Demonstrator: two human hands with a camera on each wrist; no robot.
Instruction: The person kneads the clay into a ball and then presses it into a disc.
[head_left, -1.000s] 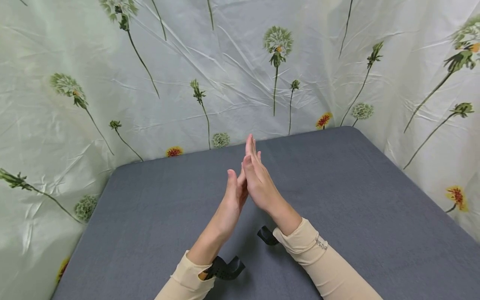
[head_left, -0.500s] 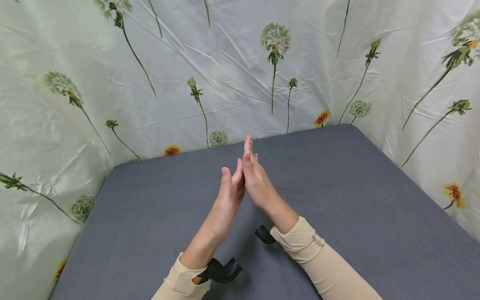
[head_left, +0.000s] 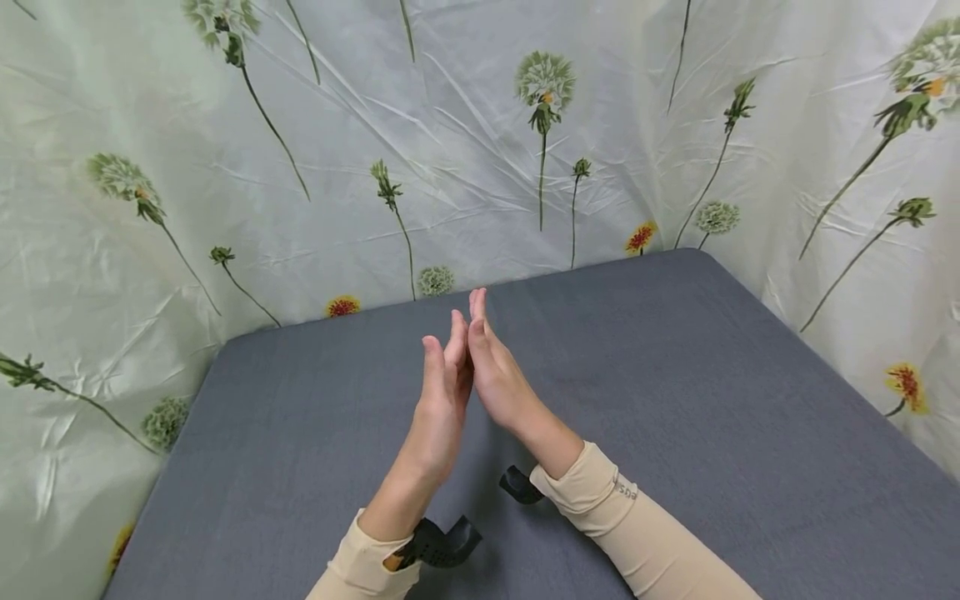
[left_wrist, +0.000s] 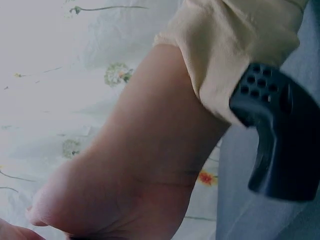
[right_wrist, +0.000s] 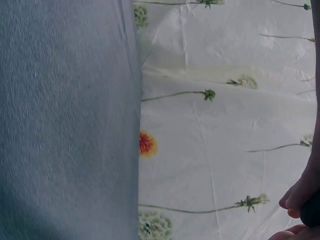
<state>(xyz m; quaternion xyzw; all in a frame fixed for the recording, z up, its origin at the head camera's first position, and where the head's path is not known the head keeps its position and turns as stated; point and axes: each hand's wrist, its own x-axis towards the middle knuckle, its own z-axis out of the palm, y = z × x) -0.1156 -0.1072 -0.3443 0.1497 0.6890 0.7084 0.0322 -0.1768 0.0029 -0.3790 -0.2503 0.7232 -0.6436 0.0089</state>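
In the head view, my left hand (head_left: pixel 442 404) and right hand (head_left: pixel 504 379) meet over the grey table, fingers straight and pointing away from me. The fingers of both hands lie against each other, while the heels of the palms stand apart. The left thumb points up, separate from the other fingers. No object shows between the hands, though their inner faces are mostly hidden. The left wrist view shows the left hand's heel and wrist (left_wrist: pixel 145 130) close up. Only a sliver of the right hand (right_wrist: pixel 304 192) appears at the right edge of the right wrist view.
A grey cloth-covered table (head_left: pixel 675 400) spreads beneath both arms. Behind it and along its sides hangs a pale curtain (head_left: pixel 480 125) printed with dandelions. Black curved mounts stick out at the left wrist (head_left: pixel 446 543) and the right wrist (head_left: pixel 519 485), below cream sleeves (head_left: pixel 637 525).
Both hands have drifted a little left and slightly toward me, still touching. The head view has shifted slightly as well.
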